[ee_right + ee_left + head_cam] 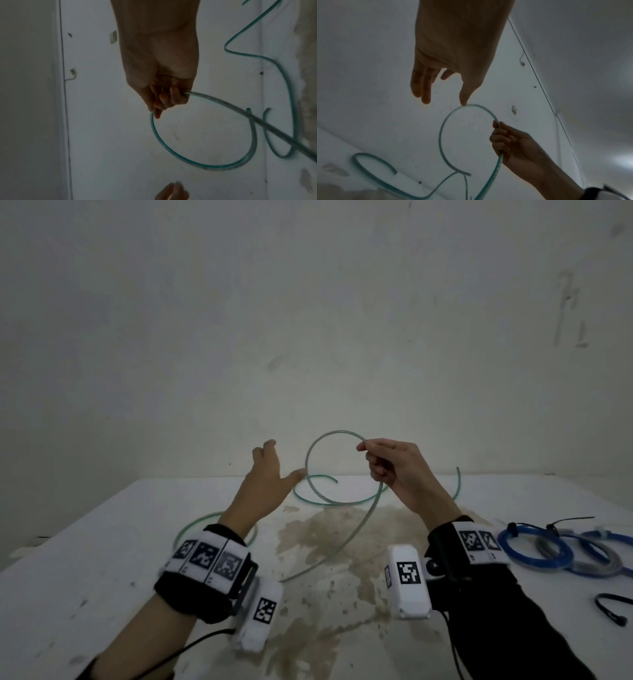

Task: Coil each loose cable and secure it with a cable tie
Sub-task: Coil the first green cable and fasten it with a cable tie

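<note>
A thin green cable (310,451) rises from the table in one raised loop. My right hand (390,470) pinches it above the table, with the loop's top at thumb and forefinger and the long tail dropping through the curled fingers toward me. The right wrist view shows the same grip (169,100) on the green cable (188,158). My left hand (270,474) hovers just left of the loop with fingers spread, its thumb tip by the cable. In the left wrist view the left hand (443,83) holds nothing and the green cable (443,124) arcs below the thumb.
More of the green cable (197,523) lies in curves on the stained white table (102,542). Coiled blue and grey cables (541,549) with ties lie at the right. A loose black cable tie (613,607) sits near the right edge. A wall stands close behind.
</note>
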